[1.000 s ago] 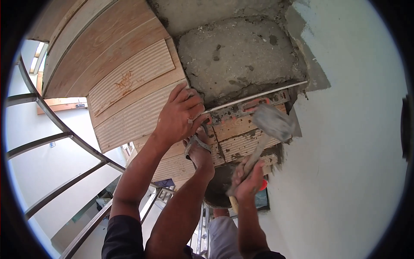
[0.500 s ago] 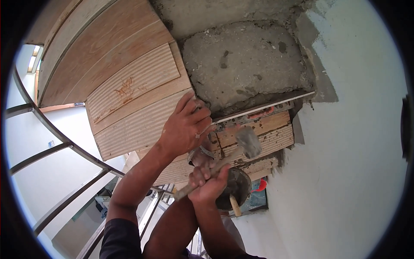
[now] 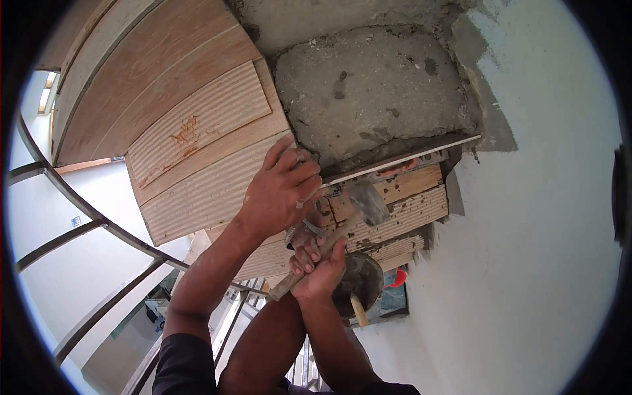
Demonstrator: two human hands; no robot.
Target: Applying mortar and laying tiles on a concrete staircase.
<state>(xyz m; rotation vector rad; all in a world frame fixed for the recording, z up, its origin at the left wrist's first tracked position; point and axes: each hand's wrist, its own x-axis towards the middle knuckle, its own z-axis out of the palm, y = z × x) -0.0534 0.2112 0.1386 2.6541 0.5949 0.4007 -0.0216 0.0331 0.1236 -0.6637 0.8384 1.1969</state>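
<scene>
My left hand is closed, fingers curled over the left end of a thin tile that stands on edge along the front of a rough concrete step. In my right hand is the wooden handle of a mallet. Its dark grey block head is just below the tile, over the finished step; a gap or contact cannot be made out. A narrow dark strip with a red patch runs along the tile's lower side. My foot, partly hidden behind my hands, is on the stairs.
Wet-spotted concrete lies above the tile. Grooved wood-look tiles are at left, with mud-splashed ones below. A dark bucket holds a wooden-handled tool. A metal railing curves at left; a white wall stands right.
The mallet head has moved slightly up and left, closer to the upright tile, with my right hand still round its handle. My left hand keeps its place at the tile's end.
</scene>
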